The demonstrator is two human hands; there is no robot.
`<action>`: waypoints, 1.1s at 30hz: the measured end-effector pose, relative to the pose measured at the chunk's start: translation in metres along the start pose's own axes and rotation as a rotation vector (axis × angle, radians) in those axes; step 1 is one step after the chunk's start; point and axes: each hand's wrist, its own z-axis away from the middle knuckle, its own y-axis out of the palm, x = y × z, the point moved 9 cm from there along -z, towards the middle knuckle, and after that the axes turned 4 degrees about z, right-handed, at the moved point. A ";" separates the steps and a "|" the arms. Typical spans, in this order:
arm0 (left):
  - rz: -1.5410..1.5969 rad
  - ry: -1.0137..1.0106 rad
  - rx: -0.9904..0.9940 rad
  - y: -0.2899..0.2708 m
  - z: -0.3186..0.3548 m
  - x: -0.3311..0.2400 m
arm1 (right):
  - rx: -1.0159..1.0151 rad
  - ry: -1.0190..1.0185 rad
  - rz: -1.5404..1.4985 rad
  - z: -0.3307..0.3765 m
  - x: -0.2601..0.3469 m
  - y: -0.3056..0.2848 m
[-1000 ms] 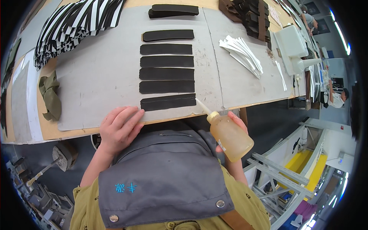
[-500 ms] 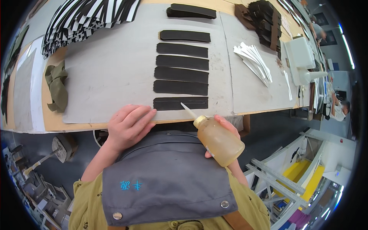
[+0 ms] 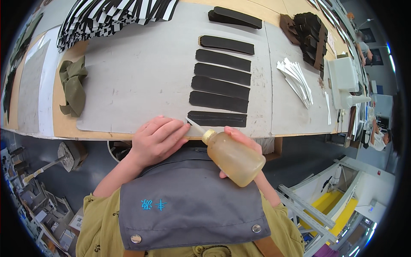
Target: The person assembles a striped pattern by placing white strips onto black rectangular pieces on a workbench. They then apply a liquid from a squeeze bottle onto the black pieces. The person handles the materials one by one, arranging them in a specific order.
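Note:
My right hand is wrapped round a squeeze glue bottle of cloudy amber plastic with a yellowish collar. The bottle is tilted, and its pale pointed nozzle ends at the left end of the nearest black strip. A thin line runs lengthwise along that strip. My left hand lies at the mat's near edge, fingers stretched out side by side, fingertips touching the strip's left corner. Beyond it, several more black strips lie in a column on the grey mat.
A stack of black strips lies at the far end. Black-and-white strips are heaped far left, near an olive cloth piece. On the right are white strips, dark brown pieces and a white container.
The nozzle tip has moved left along the nearest strip, from about its middle to its left end. The view has shifted slightly; my left hand stays at the strip's corner.

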 end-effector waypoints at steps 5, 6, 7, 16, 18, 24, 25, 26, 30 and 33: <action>0.040 -0.129 0.115 -0.011 -0.013 0.010 | -0.455 0.171 -0.446 0.024 -0.026 -0.039; 0.005 -0.160 0.151 -0.014 -0.020 0.012 | -0.574 0.216 -0.583 0.030 -0.035 -0.045; -0.021 -0.222 0.248 -0.006 -0.022 0.022 | -0.706 0.245 -0.711 0.037 -0.041 -0.052; -0.115 -0.247 0.391 0.015 -0.030 0.034 | -0.912 0.345 -0.568 0.076 -0.050 -0.098; -0.114 -0.228 0.382 0.015 -0.031 0.033 | -0.873 0.397 -0.426 0.076 -0.045 -0.097; -0.091 -0.209 0.327 0.010 -0.030 0.033 | -0.803 0.325 0.040 0.077 -0.033 -0.097; -0.092 -0.205 0.324 0.010 -0.030 0.032 | -0.771 0.314 0.101 0.074 -0.030 -0.095; -0.092 -0.201 0.320 0.010 -0.029 0.032 | -0.763 0.301 0.133 0.073 -0.027 -0.095; -0.086 -0.192 0.303 0.010 -0.029 0.031 | -0.700 0.236 0.268 0.069 -0.020 -0.093; -0.066 -0.191 0.288 0.009 -0.030 0.032 | -0.642 0.176 0.359 0.063 -0.015 -0.089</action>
